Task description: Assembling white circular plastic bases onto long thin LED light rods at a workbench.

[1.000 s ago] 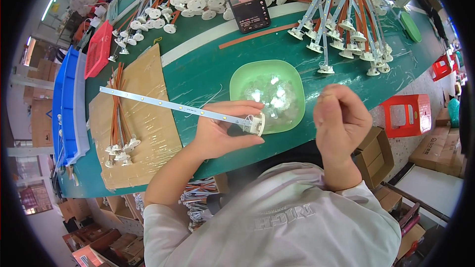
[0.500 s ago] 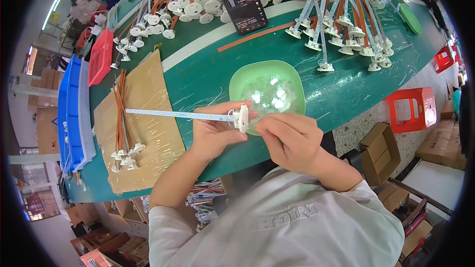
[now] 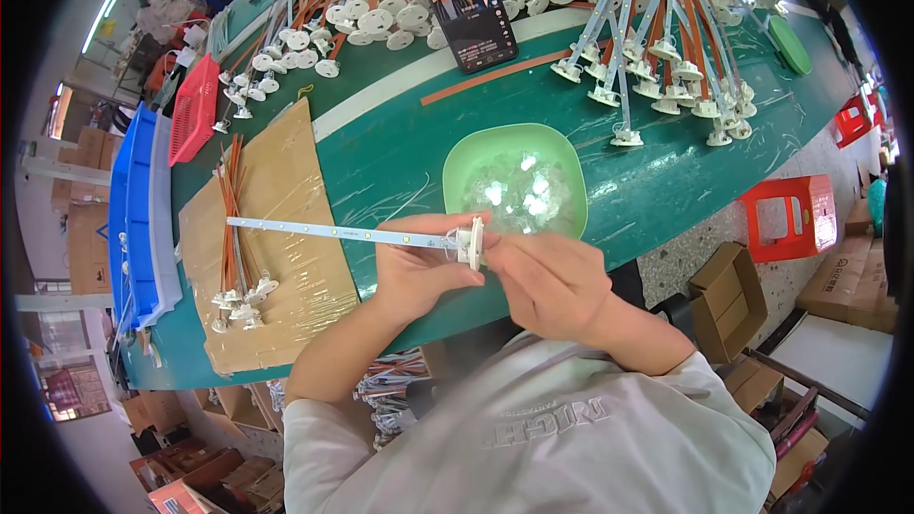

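Strip first: the long white LED strip runs almost level over the brown cardboard sheet, its free end far out to your left above the bundle of orange wires, its near end reaching your hands at the middle of the green table. Your left hand lies under that near end, fingers curled and pinching the strip just short of the small white round cap. Your right hand meets it from the other side, fingertips pressed together on the cap, so the cap sits between the two hands, in line with the strip's long axis. Just beyond them stands the green bowl of clear lenses, nearer your right hand.
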### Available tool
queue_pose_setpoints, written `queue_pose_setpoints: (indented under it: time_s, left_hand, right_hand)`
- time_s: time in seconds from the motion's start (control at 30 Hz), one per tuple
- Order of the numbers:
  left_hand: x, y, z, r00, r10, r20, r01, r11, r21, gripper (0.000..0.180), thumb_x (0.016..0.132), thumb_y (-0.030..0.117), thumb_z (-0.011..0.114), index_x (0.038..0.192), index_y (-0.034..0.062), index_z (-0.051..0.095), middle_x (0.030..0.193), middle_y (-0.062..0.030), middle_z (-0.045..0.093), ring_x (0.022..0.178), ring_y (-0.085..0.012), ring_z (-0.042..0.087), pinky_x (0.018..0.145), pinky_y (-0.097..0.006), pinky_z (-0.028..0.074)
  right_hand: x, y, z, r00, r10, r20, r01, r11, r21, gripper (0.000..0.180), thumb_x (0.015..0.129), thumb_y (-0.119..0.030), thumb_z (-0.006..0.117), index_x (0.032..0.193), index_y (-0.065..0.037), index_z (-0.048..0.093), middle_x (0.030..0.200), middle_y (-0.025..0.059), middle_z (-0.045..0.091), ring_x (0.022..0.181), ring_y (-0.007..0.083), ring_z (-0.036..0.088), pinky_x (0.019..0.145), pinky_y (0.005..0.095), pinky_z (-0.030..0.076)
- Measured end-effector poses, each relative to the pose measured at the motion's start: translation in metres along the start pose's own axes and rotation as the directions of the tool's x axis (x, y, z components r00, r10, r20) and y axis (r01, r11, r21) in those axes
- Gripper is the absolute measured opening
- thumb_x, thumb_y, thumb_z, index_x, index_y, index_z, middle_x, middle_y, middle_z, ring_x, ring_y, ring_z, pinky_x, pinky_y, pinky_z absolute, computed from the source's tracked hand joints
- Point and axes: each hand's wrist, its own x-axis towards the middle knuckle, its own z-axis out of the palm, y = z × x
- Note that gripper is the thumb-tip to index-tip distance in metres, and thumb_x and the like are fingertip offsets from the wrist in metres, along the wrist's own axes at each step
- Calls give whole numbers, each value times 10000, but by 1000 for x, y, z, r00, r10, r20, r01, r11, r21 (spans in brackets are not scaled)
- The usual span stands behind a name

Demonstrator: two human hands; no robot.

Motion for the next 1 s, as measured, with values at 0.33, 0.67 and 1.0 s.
queue_pose_setpoints:
  time_s: [0.33,0.67,1.0]
  left_hand:
    - [0,-5,-2,993,75,87,-93,972,216,548,684,1,917,1162,-20,650,1192,-230,698,1067,-322,720,986,-466,575]
    - [0,-5,-8,992,44,117,-42,999,-19,581,673,-23,914,1189,-8,647,1205,-252,689,1130,-344,694,962,-493,581]
    - [7,4,-6,984,40,173,-55,995,81,599,730,-22,878,1273,-6,625,1336,-263,618,1156,-343,681,970,-459,580]
  right_hand:
    - [-1,-6,-3,999,0,40,3,997,-76,201,763,94,692,955,36,693,882,139,716,656,242,689,545,295,549]
    - [0,-5,-4,997,72,16,-74,988,134,202,760,90,731,947,15,716,876,126,737,652,245,706,557,292,559]
    - [5,-1,-4,999,29,30,-31,998,55,203,752,71,768,937,1,722,870,123,735,679,236,706,589,293,561]
